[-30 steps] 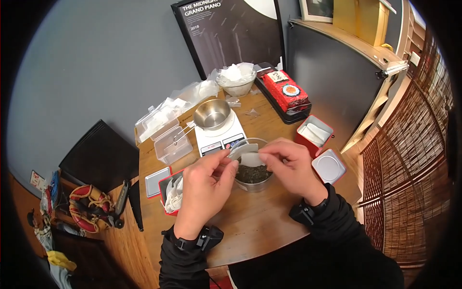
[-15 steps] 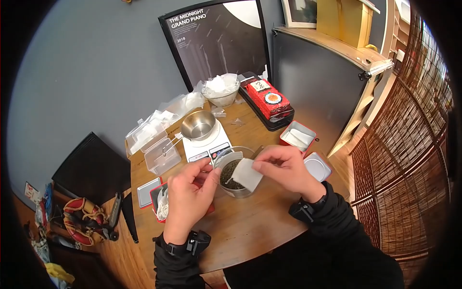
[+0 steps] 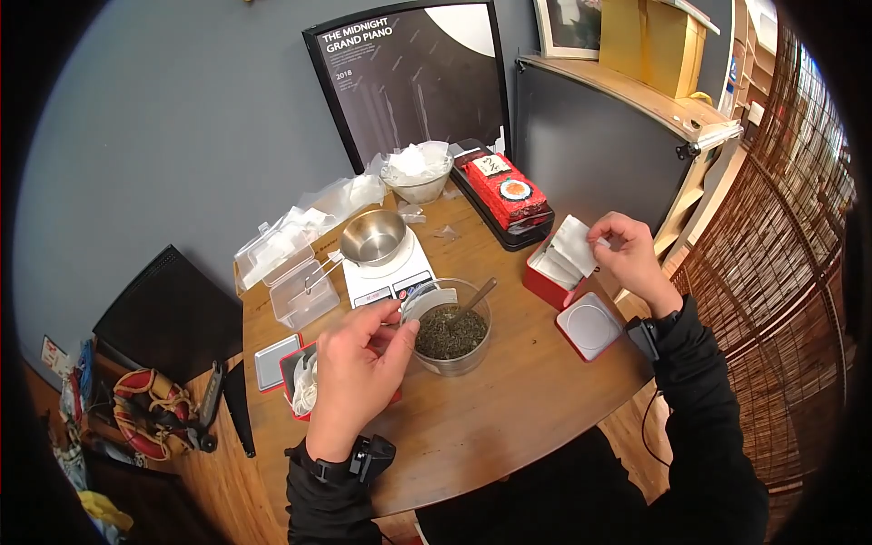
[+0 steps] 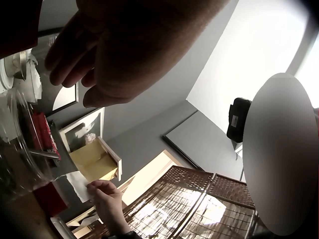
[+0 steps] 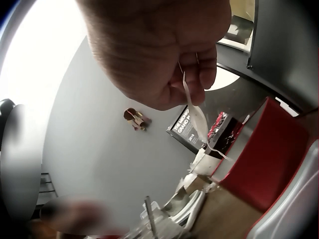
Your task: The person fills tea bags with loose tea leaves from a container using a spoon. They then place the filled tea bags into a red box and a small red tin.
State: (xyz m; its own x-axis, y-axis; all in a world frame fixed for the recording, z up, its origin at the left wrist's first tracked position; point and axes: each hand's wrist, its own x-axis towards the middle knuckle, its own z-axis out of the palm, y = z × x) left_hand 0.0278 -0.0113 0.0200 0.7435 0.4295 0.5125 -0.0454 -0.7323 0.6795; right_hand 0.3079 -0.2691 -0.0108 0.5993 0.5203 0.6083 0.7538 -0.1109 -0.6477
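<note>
My right hand pinches a flat white tea bag by its edge, over the right red tin. More white bags stand in that tin. In the right wrist view the pinched bag hangs edge-on from the fingertips, with a thin string below it. My left hand hovers at the left side of a clear bowl, its fingers loosely bent and nothing showing between them. Dark dried tea leaves lie in the bowl, and a metal spoon leans in them.
Behind the bowl a white kitchen scale carries a steel pan. A red tin lid lies right; another tin with white stringed bags sits left. Farther back are a clear plastic box and a red package on a black tray.
My right hand has carried the white tea bag from above the bowl rightward to the red tin. The left hand stays by the bowl, and the leaves and spoon are now uncovered.
</note>
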